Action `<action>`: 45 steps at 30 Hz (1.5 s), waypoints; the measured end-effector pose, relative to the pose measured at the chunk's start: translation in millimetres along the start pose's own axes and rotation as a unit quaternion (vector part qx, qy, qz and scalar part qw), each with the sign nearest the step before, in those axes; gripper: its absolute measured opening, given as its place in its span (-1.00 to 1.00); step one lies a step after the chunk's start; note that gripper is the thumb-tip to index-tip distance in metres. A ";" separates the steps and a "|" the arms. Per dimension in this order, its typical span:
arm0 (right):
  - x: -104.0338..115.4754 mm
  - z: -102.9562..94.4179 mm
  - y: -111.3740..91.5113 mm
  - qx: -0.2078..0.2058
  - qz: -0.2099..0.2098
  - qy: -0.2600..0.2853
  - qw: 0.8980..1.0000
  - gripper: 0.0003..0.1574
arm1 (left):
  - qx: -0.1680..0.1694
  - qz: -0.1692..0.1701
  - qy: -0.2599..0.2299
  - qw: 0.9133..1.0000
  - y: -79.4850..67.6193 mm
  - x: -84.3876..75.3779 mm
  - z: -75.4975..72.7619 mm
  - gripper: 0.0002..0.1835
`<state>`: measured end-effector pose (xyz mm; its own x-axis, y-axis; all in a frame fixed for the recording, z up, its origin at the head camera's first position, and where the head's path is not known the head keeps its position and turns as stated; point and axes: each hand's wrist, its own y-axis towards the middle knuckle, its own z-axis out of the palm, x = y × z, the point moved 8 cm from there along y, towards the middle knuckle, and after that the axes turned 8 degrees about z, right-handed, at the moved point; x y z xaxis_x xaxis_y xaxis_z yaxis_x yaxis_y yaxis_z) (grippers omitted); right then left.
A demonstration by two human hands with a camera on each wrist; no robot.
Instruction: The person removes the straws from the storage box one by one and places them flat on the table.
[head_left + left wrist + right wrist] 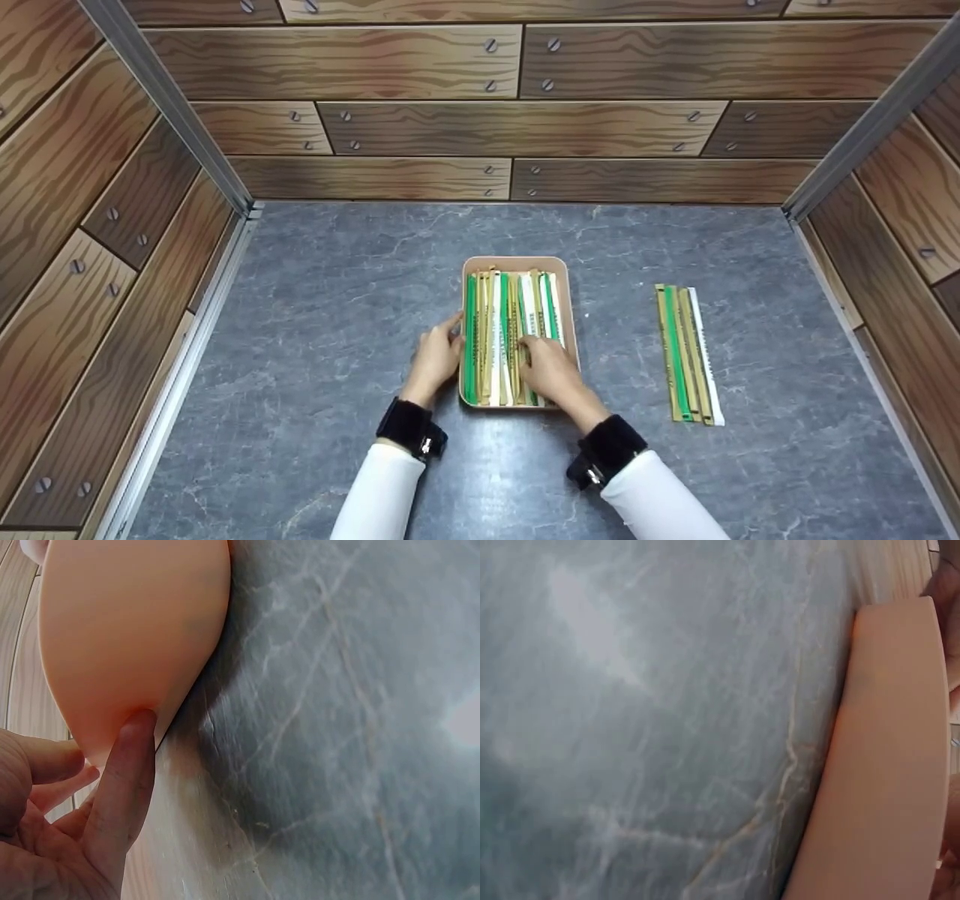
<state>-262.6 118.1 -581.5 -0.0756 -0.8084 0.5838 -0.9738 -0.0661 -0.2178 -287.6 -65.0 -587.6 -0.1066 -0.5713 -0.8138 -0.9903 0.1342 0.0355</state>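
Note:
A pink-beige rectangular tray (514, 264) lies on the grey marbled table, filled with long, slim printed sticks (495, 322) in green, white and kraft brown, side by side lengthwise. My left hand (437, 356) is at the tray's left side. Its fingers (124, 772) touch the outer wall in the left wrist view, with the thumb close to the rim. Over the right half of the tray, my right hand (551, 367) has bent fingers touching the sticks. Whether it pinches one is hidden in the head view. The right wrist view shows mostly the tray's outer wall (885, 742).
To the right of the tray, several similar sticks (688, 352) lie in a loose row on the table (337, 300). Wood-patterned panels (420, 127) enclose the back and both sides, with metal rails (172, 405) along the side edges.

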 end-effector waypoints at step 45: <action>-146.2 -121.1 -45.6 -0.100 0.165 -0.033 0.981 -0.34 | -0.001 0.018 0.011 1.000 0.0 -3.1 -1.2 -0.49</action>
<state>-233.1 310.1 -562.2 -0.3860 -0.8028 0.4544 -0.9217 0.3157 -0.2253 -287.4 -64.2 -584.3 -0.1448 -0.5835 -0.7991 -0.9859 0.1531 0.0669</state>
